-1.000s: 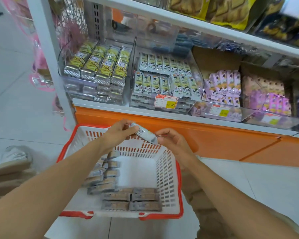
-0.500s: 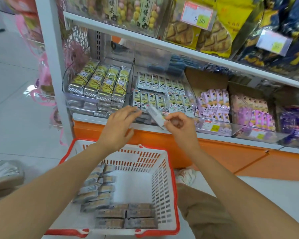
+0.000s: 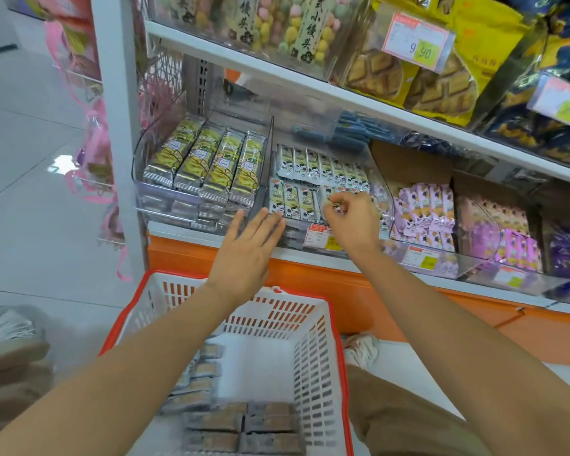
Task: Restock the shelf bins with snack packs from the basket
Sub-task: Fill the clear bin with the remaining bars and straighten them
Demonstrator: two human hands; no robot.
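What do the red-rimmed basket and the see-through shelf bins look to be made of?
Basket: moulded plastic, matte white slotted walls with a red rim. Shelf bins: clear, glossy rigid plastic, probably acrylic; snack packs show through and the curved edges catch glare.

Lower shelf [image 3: 175, 230], white edge over an orange base, carries three clear bins side by side: left bin [image 3: 155, 200] with yellow-green packs, middle bin [image 3: 295, 240] grey packs, right bin [image 3: 441, 263] pink packs. Basket [image 3: 338, 324] sits on the tiled floor [image 3: 30, 225].
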